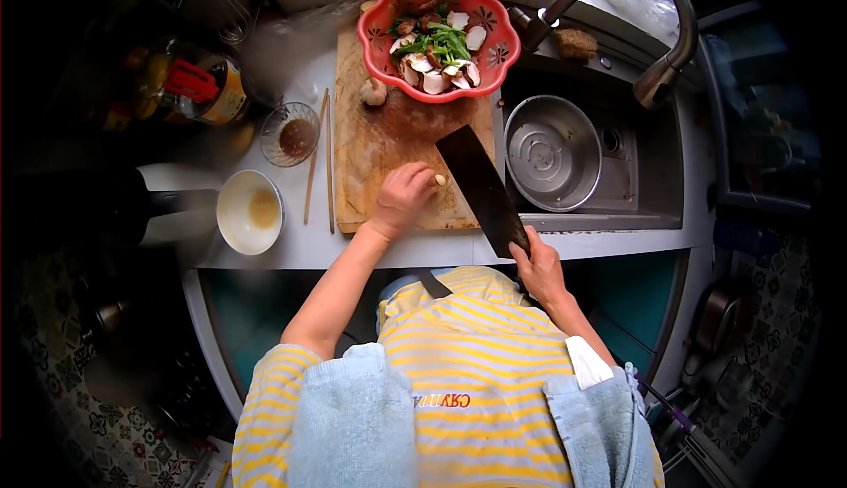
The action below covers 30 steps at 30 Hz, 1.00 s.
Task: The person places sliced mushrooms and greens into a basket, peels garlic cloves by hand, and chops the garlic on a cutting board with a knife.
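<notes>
My left hand (pixel 408 195) is over the wooden cutting board (pixel 366 153), its fingers curled together with the tips at a small peeled garlic clove (pixel 440 180). In my right hand (pixel 540 269) is the handle of a dark, broad-bladed cleaver (pixel 481 183). Its blade slants up and left over the board's right edge, a little to the right of the clove. A garlic bulb (pixel 373 92) sits farther back on the board. Behind it stands a red flower-shaped basket (pixel 381 69) holding sliced mushrooms (pixel 435 82) and green leaves (pixel 448 42).
On the right, a metal basin (pixel 589 190) sits in the sink (pixel 657 197), under a curved faucet (pixel 684 25). Left of the board lie wooden chopsticks (pixel 330 170), a glass bowl (pixel 275 126) with brown sauce and a white bowl (pixel 231 236). Bottles and a red-handled jar (pixel 231 91) stand farther left.
</notes>
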Available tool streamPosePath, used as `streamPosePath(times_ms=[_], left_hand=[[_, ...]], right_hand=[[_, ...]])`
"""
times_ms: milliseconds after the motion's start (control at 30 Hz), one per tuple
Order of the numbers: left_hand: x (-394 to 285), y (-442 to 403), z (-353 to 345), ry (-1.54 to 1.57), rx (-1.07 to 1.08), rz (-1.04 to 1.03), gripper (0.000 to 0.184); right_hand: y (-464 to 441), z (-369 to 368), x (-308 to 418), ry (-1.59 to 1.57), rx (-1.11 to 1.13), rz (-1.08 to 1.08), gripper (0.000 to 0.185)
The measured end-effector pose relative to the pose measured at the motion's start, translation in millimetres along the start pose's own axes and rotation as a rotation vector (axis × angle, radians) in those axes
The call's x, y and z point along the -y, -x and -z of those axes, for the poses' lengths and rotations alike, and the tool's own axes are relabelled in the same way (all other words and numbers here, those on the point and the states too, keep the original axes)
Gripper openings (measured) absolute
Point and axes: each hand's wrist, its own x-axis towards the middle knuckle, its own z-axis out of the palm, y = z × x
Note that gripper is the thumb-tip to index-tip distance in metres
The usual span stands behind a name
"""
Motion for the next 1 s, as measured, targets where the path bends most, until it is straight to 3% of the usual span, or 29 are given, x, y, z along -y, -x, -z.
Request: streamPosePath(times_ms=[200,400,500,700,1000], left_hand=[[0,7,20,-0.017,0.089,0.206,0.026],[-3,1,19,-0.072,0.228,0.189,0.022],[-8,-5,7,-0.011,0.188,0.072,0.017],[-9,-3,-3,-0.007,0.037,-0.135,0.022],[-4,6,-5,0.050,0.055,-0.122,0.019]], right_hand=[[11,28,4,0.186,0.102,0.116,0.019],[10,24,-4,0.201,0.048,0.071,0.019],[7,23,1,0.189,0.041,0.023,0.018],[8,22,10,0.300,-0.005,0.178,0.018],[15,47,30,0.449,0.044,0.211,0.021]])
